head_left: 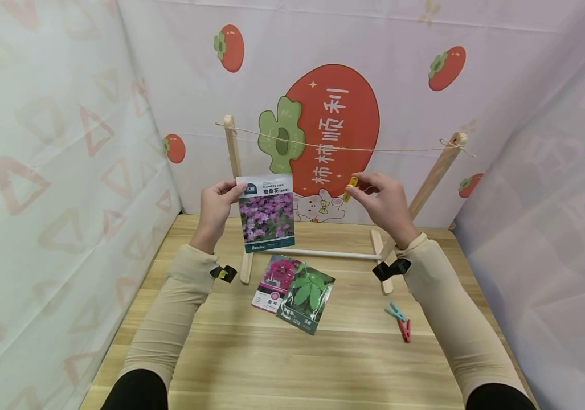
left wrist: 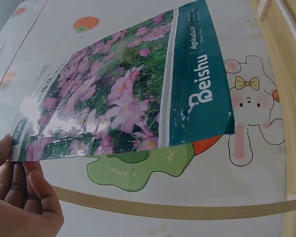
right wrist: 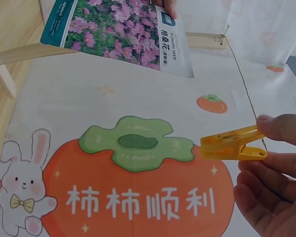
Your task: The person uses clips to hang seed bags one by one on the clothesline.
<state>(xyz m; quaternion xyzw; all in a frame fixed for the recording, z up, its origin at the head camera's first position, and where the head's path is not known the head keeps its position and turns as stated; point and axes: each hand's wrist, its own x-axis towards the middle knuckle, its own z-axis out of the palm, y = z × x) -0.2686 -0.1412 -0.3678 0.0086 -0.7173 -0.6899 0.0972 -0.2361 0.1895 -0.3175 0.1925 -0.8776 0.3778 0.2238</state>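
Note:
My left hand (head_left: 216, 208) pinches the upper left corner of a flower seed packet (head_left: 268, 219) with pink-purple blossoms and a dark green bottom band. It holds the packet upright, below the left part of a thin string (head_left: 333, 148). In the left wrist view the packet (left wrist: 118, 94) fills the middle, with the thumb on its corner. My right hand (head_left: 384, 202) pinches a yellow clothespin (head_left: 351, 188) between thumb and finger, under the string's right half. The clothespin (right wrist: 232, 144) shows in the right wrist view with its two handles under the thumb and finger.
The string is tied between two wooden posts (head_left: 433, 171) joined low by a white rod (head_left: 328, 253). On the table (head_left: 241, 353) lie a magenta-flower packet (head_left: 277, 279), a green-leaf packet (head_left: 306, 297) overlapping it, a blue clothespin (head_left: 396, 311) and a red clothespin (head_left: 404, 329).

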